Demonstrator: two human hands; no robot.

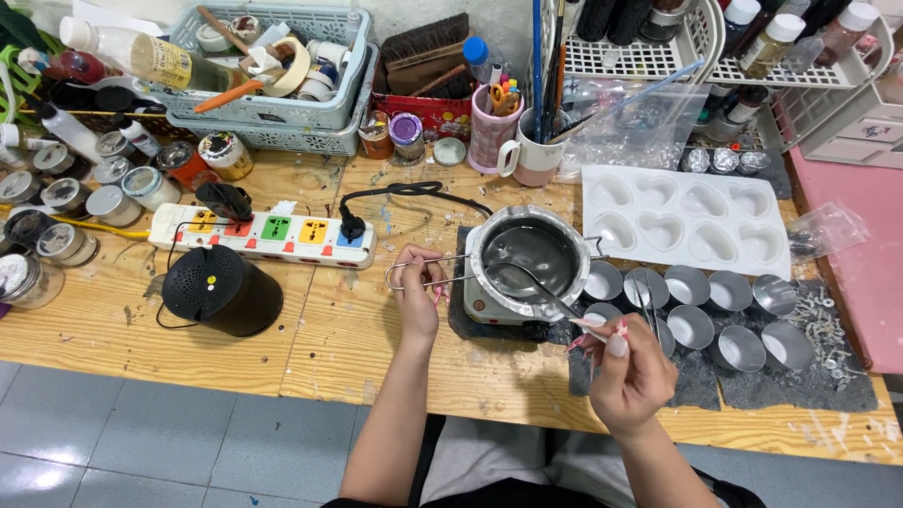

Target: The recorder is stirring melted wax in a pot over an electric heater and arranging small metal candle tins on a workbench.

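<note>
a view from above of a wooden worktop [357, 339] crowded with craft supplies. the person's left hand [417, 287] is closed in a pinch on the wire handle [414, 272] that sticks out leftward from a small metal melting pot [527, 252]; the pot sits on a little white hotplate [489, 303] near the middle of the worktop, on a dark mat. the right hand [628, 362], nearer and to the right, has its grip closed narrow on slim metal tweezers [646, 299], whose tips reach away toward a cluster of small round metal tins [701, 306] just right of the pot; whether the tips touch a tin is unclear. a thin dark stirrer [541, 287] leans from the pot's inside over its near rim. farther away, beyond the tins, lies a white heart-shaped mould tray [687, 221]. to the left are a white power strip [268, 235] with coloured sockets, and a black round speaker-like device [221, 290] nearer. at the far edge stand a pale pink mug [531, 150] of tools, baskets and jars.
</note>
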